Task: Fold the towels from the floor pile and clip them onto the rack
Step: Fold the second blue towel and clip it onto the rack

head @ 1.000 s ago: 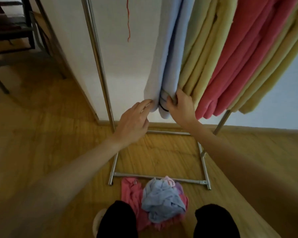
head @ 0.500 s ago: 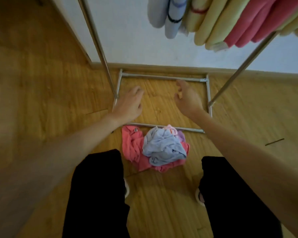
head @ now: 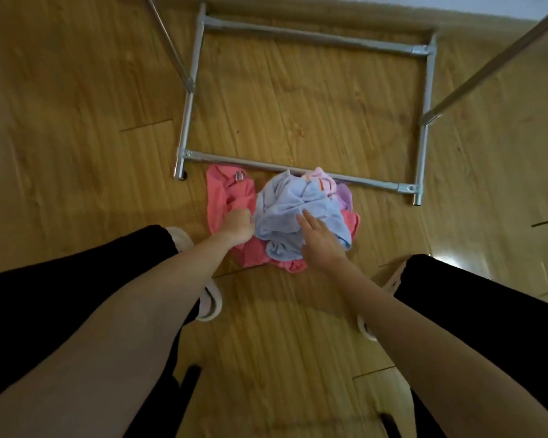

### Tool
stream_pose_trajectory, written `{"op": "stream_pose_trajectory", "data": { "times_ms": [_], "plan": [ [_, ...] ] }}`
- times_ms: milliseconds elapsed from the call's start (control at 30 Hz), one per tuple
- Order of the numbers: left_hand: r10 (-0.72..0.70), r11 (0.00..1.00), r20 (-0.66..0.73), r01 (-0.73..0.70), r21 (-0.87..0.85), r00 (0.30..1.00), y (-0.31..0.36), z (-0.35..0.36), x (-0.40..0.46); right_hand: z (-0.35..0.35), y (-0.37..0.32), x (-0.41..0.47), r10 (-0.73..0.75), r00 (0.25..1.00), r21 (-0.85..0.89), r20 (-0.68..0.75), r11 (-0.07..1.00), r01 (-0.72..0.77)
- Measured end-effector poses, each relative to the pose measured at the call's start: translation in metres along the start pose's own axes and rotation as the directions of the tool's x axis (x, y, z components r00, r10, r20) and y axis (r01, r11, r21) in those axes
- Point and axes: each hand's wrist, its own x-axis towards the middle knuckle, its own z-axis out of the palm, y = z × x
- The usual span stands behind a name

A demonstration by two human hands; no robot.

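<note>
Reaching both hands into the crumpled floor pile of towels
Left hand [head: 237,225] fingers curled, grasp unclear; right hand [head: 318,240] fingers spread over the light-blue terry towel [head: 293,210]; pink towel [head: 227,197] beside them, all unfolded.

Both bare arms reach downward, the left hand [head: 237,226] curled into a loose fist, the right hand [head: 319,241] flat with fingers [head: 302,218] extended.

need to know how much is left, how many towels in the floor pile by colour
pink towels: 1 showing for sure, more pink pokes out under the pile, same piece or not I cannot tell
light blue towel: 1
lilac towel: 1
pale pink piece on top: 1
total: at least 4, the heap hides the rest
</note>
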Motion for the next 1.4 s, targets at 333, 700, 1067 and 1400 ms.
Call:
{"op": "stream_pose_trajectory", "data": {
  "times_ms": [333,700,1067,1400],
  "plan": [
    [-0.336,0.734,0.039,0.288,-0.615,0.941,0.001,0.032,0.041,0.031,0.01,0.021,-0.064,0.99,-0.137,-0.128,0.989,0.046],
    [-0.37,0.636,-0.333,-0.025,-0.771,0.867,0.035,0.003,-0.004,0.006,-0.002,-0.001,0.04,0.997,-0.132,0.063,0.991,-0.032],
    [0.11,0.678,-0.398,-0.361,-0.64,0.911,0.105,-0.082,-0.156,-0.091,-0.029,-0.103,0.032,0.997,0.175,-0.065,0.984,-0.02],
    [0.507,0.62,-0.303,-0.585,-0.523,0.807,0.151,-0.145,-0.32,-0.206,-0.085,-0.225,-0.232,0.887,0.299,-0.4,0.882,0.365]
  ]
}}
